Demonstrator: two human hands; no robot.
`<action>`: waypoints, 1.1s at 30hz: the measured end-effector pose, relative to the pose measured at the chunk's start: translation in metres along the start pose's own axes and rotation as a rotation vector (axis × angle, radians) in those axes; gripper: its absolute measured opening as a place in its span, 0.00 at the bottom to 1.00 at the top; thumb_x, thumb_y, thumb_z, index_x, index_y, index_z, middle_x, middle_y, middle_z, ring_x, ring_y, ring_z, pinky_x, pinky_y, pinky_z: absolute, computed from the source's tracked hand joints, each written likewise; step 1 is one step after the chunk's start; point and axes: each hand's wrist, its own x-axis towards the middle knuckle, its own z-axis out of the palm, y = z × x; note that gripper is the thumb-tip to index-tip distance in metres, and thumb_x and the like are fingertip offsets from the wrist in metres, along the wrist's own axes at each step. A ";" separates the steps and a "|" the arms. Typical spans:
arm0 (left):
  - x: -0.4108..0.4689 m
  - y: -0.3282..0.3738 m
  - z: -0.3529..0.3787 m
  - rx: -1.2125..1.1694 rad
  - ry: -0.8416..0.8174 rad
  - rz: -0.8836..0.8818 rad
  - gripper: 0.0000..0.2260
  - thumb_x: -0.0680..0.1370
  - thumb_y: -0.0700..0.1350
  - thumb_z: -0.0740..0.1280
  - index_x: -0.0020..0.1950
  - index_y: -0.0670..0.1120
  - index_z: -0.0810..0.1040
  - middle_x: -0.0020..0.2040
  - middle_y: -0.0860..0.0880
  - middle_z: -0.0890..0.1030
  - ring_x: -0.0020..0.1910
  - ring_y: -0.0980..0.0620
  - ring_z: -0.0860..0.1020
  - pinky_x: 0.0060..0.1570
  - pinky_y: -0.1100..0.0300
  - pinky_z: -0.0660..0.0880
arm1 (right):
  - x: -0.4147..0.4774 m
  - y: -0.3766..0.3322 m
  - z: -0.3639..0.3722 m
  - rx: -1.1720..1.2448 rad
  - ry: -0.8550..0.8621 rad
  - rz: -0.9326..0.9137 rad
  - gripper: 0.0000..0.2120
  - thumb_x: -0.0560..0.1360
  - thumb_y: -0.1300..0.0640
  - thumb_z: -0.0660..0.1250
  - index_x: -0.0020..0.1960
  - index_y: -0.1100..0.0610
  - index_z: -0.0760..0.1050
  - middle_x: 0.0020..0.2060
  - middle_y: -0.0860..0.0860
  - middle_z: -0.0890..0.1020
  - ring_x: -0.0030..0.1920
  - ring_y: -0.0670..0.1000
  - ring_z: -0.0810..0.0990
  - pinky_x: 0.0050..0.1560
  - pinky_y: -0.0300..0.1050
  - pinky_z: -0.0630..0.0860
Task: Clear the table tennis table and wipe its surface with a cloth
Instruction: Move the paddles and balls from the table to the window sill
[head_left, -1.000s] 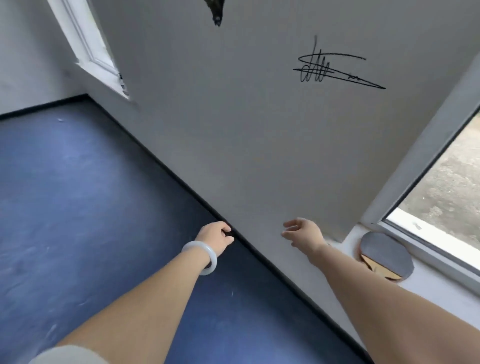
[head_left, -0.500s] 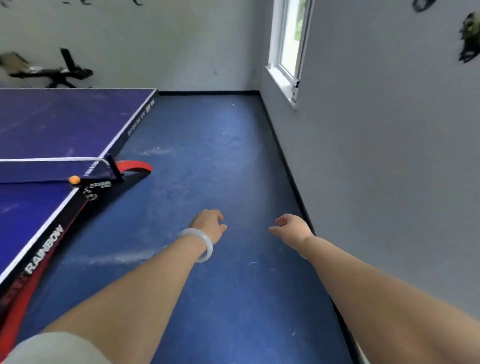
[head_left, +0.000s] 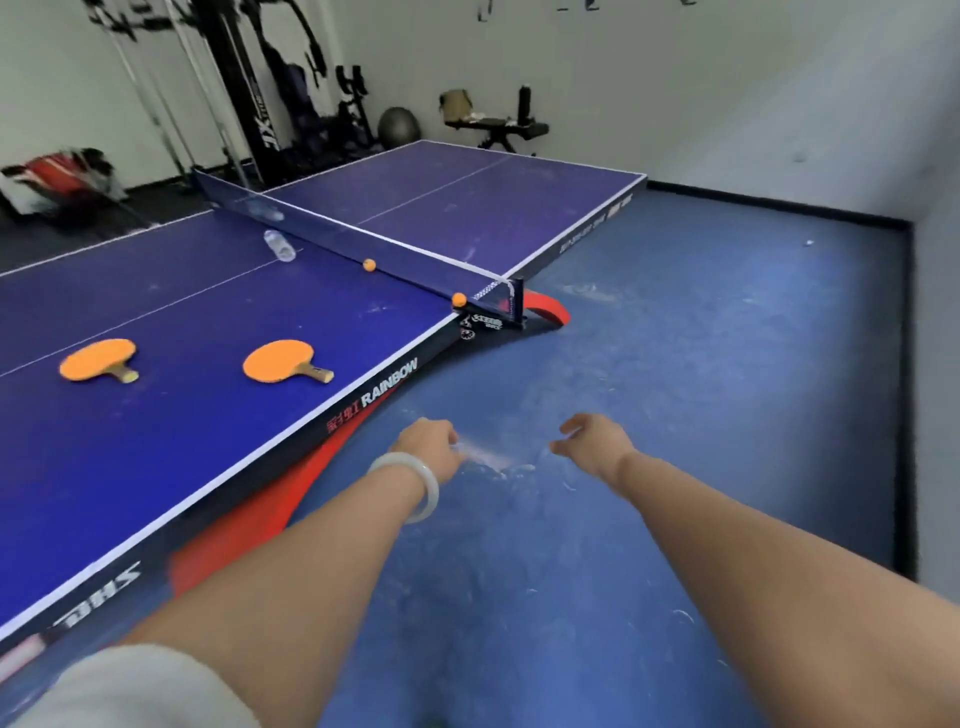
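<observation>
— While both arms reach out over the blue floor, what do the hands hold?
— Nothing. Left hand (head_left: 428, 447), white bangle (head_left: 410, 486) at the wrist, and right hand (head_left: 597, 441): fingers loosely curled, empty, off the blue table tennis table (head_left: 156, 467), nearside of its dark net (head_left: 337, 244).
— On the table?
— First orange round paddle (head_left: 280, 361) and second orange paddle (head_left: 98, 359), well short of the net. First orange ball (head_left: 369, 265) at the net's foot, second orange ball (head_left: 459, 299) by its post. Clear plastic bottle (head_left: 279, 245) lying just beside the net.

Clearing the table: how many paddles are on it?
2. The left paddle sits by the centre line; the right paddle lies nearer the table side edge. More may lie off-frame.
</observation>
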 end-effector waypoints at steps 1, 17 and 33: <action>0.002 -0.010 -0.005 0.003 0.016 -0.024 0.14 0.80 0.49 0.65 0.64 0.48 0.76 0.65 0.45 0.73 0.63 0.44 0.74 0.63 0.51 0.71 | 0.008 -0.012 0.007 -0.019 -0.015 -0.029 0.20 0.77 0.55 0.69 0.67 0.59 0.74 0.61 0.55 0.78 0.48 0.53 0.75 0.51 0.42 0.72; 0.111 -0.170 -0.072 -0.081 0.081 -0.276 0.12 0.80 0.49 0.66 0.61 0.48 0.76 0.60 0.45 0.74 0.53 0.47 0.74 0.52 0.52 0.74 | 0.153 -0.182 0.136 -0.184 -0.228 -0.209 0.21 0.76 0.54 0.71 0.67 0.57 0.73 0.56 0.52 0.77 0.51 0.55 0.77 0.51 0.45 0.76; 0.191 -0.282 -0.091 -0.253 0.150 -0.683 0.20 0.81 0.50 0.65 0.71 0.47 0.69 0.66 0.46 0.69 0.59 0.44 0.74 0.58 0.49 0.75 | 0.301 -0.303 0.247 -0.364 -0.528 -0.417 0.20 0.76 0.51 0.70 0.65 0.56 0.73 0.49 0.51 0.76 0.44 0.51 0.74 0.43 0.41 0.71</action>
